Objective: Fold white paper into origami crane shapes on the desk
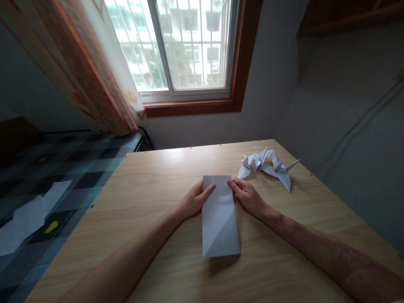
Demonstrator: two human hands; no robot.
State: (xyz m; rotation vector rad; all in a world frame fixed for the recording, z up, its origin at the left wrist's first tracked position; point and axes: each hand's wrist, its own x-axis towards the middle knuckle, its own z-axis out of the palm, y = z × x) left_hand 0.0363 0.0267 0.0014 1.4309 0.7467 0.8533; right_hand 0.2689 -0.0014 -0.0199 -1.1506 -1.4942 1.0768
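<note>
1. The table [158, 181] is spreading out around both hands, its left edge running well apart from the left hand [193, 198] and its far edge passing beyond both.
2. Folded paper birds [277, 167] are taking up room just beyond the right hand [248, 195], while wood is stretching between that hand and the right edge.
3. The left hand is gripping the paper [219, 223] by its left side, thumb on top; the right hand is pinching it near the far right corner.
4. The paper is sitting between the hands, its long axis pointing toward the person, a diagonal crease crossing its near half.
5. Left of the hands, a checked cloth [94, 168] is bearing white sheets [30, 221]; beyond them, a curtain [91, 63] is hanging beside a bright window [194, 46].
</note>
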